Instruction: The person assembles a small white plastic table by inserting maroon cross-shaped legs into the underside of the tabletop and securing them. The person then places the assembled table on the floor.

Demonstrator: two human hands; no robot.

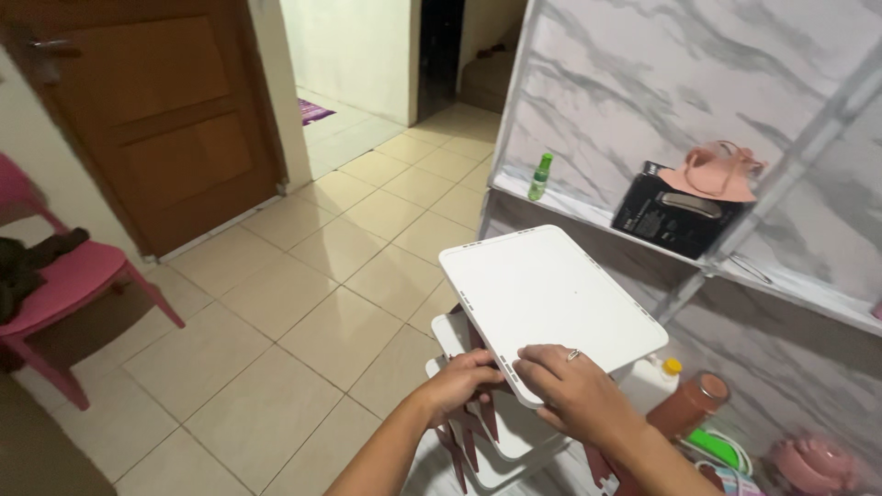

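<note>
Both hands grip the white tray's near corner, left hand underneath, right hand on top; it looks light, rigid, smooth plastic, best held at the rim.

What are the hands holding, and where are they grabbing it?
Both hands hold the white plastic shelf panel at its near corner: the left hand grips the edge from the side, and the right hand rests over the top of the corner.

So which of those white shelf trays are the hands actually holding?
The top tray, tilted and lifted clear of the others; the left hand and right hand grip its near edge. The lower trays stay stacked beneath.
</note>
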